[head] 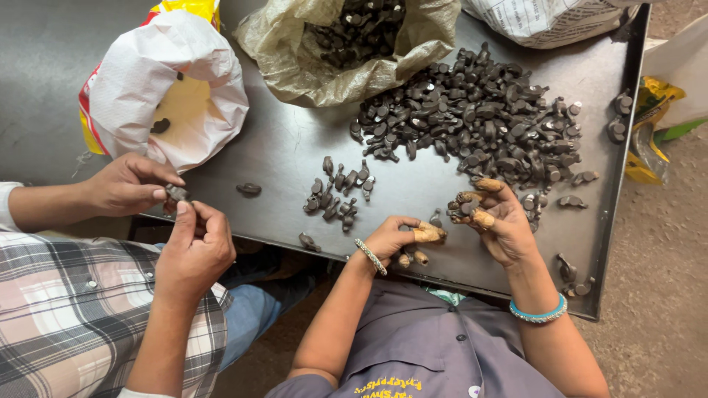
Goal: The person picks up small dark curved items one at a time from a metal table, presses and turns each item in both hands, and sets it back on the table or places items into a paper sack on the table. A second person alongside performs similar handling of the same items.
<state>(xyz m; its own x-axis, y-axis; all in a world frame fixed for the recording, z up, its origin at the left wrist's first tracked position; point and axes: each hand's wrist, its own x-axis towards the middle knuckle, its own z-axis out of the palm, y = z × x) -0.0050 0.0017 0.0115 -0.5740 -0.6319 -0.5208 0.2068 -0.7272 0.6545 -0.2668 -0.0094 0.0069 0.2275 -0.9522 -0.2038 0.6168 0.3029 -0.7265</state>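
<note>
— While our right hand [495, 221] curled over a few small dark metal parts [464, 209] at the near edge of the big heap [479, 118], where was our left?

— Our left hand [398, 237] sat just beside it, near the tray's [287, 147] front rim, fingers bent with taped tips; we could not tell whether it gripped anything.

— And the right was clamped?

— Loosely closed on those parts, yes. A smaller cluster [341, 193] lay to the left on the tray.

— Anyone else?

— A co-worker in a plaid sleeve [66, 302] at far left pinched one piece [177, 193] between both hands, near a white sack [169, 88]. A brown bag of parts [354, 44] stood at the far side.
</note>
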